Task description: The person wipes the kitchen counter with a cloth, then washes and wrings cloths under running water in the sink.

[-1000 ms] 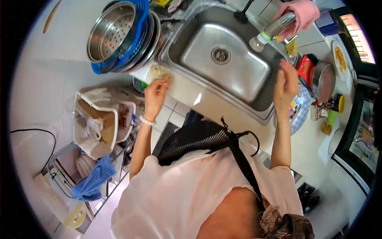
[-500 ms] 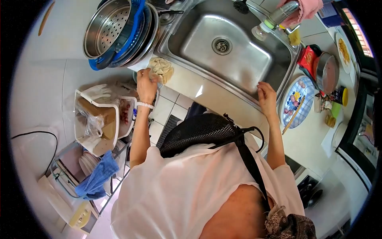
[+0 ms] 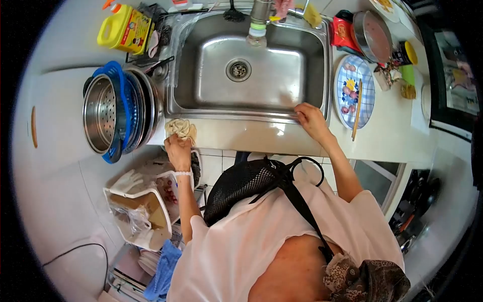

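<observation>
A crumpled cream cloth (image 3: pixel 182 130) lies at the counter's left front corner, below the sink (image 3: pixel 251 113). My left hand (image 3: pixel 179 153) is at its near edge, fingers bent and pressed against the cloth; the fingertips are partly hidden. At the sink's front right rim, my right hand (image 3: pixel 313 122) holds nothing, its fingers loosely bent and somewhat apart. The sink basin holds no dishes, and its drain (image 3: pixel 238 70) shows in the middle. A faucet (image 3: pixel 258 22) reaches over its back edge.
Stacked pans and a blue basket (image 3: pixel 121 95) stand left of the sink, with a yellow jug (image 3: pixel 126 30) behind. A checked oval plate (image 3: pixel 347 75) bearing chopsticks (image 3: pixel 357 108) sits right, near a metal pan (image 3: pixel 372 36). A white bin (image 3: pixel 166 221) is below left.
The view has turned and shifted, bringing the yellow jug into sight. My left hand has come closer against the cloth. My right hand stays by the sink's front right rim.
</observation>
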A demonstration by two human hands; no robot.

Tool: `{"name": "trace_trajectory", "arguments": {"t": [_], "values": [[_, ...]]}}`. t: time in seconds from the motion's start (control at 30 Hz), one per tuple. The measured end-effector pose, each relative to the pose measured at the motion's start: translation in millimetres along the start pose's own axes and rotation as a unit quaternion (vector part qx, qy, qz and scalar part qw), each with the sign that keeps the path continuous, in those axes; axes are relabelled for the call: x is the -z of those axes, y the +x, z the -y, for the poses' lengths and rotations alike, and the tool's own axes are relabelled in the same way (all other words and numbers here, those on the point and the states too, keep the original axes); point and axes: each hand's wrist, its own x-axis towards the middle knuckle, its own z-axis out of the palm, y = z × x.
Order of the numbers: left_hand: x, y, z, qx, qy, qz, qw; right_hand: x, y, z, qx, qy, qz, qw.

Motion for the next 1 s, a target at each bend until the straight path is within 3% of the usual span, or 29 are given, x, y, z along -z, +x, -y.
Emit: {"name": "trace_trajectory", "arguments": {"t": [0.13, 0.23, 0.3, 0.37, 0.43, 0.47, 0.53, 0.73, 1.0], "values": [[8, -3, -15, -0.013, -0.014, -0.036, 0.999, -3, -11, 1, -0.017, -0.011, -0.007, 1.000], [7, -1, -19, -0.077, -0.029, -0.050, 0.995, -7, -18, -2, -0.016, -0.023, -0.021, 0.999], [6, -5, -23, -0.092, -0.049, -0.029, 0.994, -11, -26, 1, -0.019, -0.044, -0.031, 0.998], [4, -1, -28, -0.156, -0.095, -0.007, 0.983, -19, -31, 0, -0.013, -0.032, -0.074, 0.997], [3, -1, -35, -0.216, -0.092, 0.003, 0.972, -24, -43, -8, -0.033, -0.041, -0.052, 0.997], [-9, 0, -29, -0.199, -0.169, 0.030, 0.965, -29, -49, -13, -0.040, -0.046, -0.057, 0.996], [-11, 1, -41, -0.247, -0.130, 0.041, 0.959, -27, -58, -7, -0.040, -0.054, -0.088, 0.994], [-10, -1, -70, -0.284, -0.114, 0.103, 0.946, -14, -102, 13, -0.073, -0.039, -0.127, 0.988], [-3, -39, -79, -0.308, -0.118, 0.076, 0.941, 3, -159, -13, -0.090, -0.025, -0.151, 0.984]]}}
